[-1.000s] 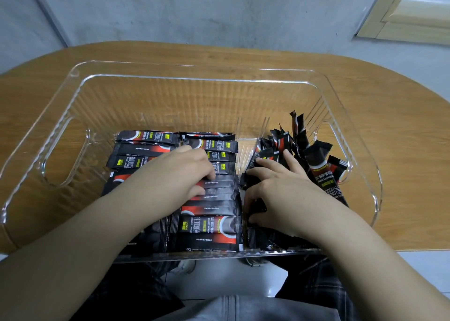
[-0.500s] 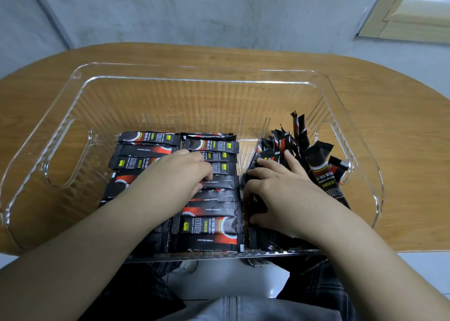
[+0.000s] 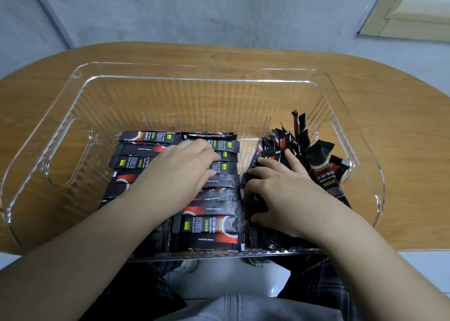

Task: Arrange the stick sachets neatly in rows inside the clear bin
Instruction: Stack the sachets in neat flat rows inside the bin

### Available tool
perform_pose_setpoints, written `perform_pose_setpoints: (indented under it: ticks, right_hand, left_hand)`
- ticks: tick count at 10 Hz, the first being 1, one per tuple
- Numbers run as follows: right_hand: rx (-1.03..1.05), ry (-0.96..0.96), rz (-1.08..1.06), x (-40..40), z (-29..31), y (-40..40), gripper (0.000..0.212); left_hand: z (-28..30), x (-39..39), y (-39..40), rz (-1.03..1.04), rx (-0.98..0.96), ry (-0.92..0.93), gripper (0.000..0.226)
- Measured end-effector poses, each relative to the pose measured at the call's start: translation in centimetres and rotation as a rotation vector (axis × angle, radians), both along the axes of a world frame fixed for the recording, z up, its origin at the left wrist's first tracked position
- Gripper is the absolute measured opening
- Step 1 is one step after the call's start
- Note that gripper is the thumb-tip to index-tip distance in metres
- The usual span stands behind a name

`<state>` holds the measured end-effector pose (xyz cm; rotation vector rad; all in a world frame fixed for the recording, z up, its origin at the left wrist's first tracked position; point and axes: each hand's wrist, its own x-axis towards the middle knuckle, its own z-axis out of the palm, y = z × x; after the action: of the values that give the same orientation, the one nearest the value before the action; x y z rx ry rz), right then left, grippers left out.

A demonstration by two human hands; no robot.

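Head view, the only one. Clear ribbed plastic bin with cut-out handles (image 3: 80, 116) sits mid-frame on the oval wooden tabletop (image 3: 389, 130). Black-and-red coffee stick sachets fill its near half: two flat rows (image 3: 211, 225) lower centre, lying crosswise, and a loose pile (image 3: 314, 155) right of centre, several sticks standing on end against the right wall.

Left hand (image 3: 180, 172) lies palm-down on the flat rows, fingers (image 3: 207, 150) fairly straight and close together, pressing rather than gripping. Right hand (image 3: 280, 194) sits at the left edge of the pile, fingers (image 3: 291, 158) partly spread over the sticks, thumb side curled onto dark sachets beneath; cannot tell whether it pinches one.

Step, as I read it: start a third row from the pile.
- Keep the left hand flat as a stop so the finished rows don't slide.
- Take few sticks at a time, turn them crosswise to match, butt ends to the row edge.
- Lay the upright ones down first; they'll likely topple otherwise.

In the way: the pile occupies the spot the new row needs, and the right wall and handle cut-out crowd it. Far half of the bin holds no sachets. Around: grey concrete wall (image 3: 219, 11) top, pale window frame (image 3: 409, 11) upper right, person's dark clothing bottom.
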<state>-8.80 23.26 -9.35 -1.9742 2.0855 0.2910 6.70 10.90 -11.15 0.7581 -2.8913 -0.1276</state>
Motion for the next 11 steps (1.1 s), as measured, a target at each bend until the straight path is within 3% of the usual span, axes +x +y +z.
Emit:
perform_pose_setpoints:
  ticks: [2,6,8,9,11]
  right_hand:
    - [0.004,-0.002,-0.001,0.0,0.0,-0.1,0.049]
    - [0.002,0.005,0.0,0.1,0.0,-0.1,0.049]
    - [0.006,0.012,-0.001,0.1,-0.1,-0.1,0.051]
    - [-0.002,0.012,0.002,0.1,-0.1,-0.1,0.051]
    - [-0.028,0.014,0.014,0.1,-0.2,-0.1,0.053]
  left_hand:
    - [-0.9,-0.3,0.1,-0.011,0.115,-0.157,0.04]
    - [0.0,-0.7,0.0,-0.016,0.127,-0.105,0.04]
    - [2.4,-4.5,-0.7,-0.07,0.097,-0.147,0.029]
    - [2.8,-7.2,-1.6,-0.087,0.268,-0.059,0.03]
    - [2.8,-11.6,-2.0,-0.188,0.357,0.065,0.032]
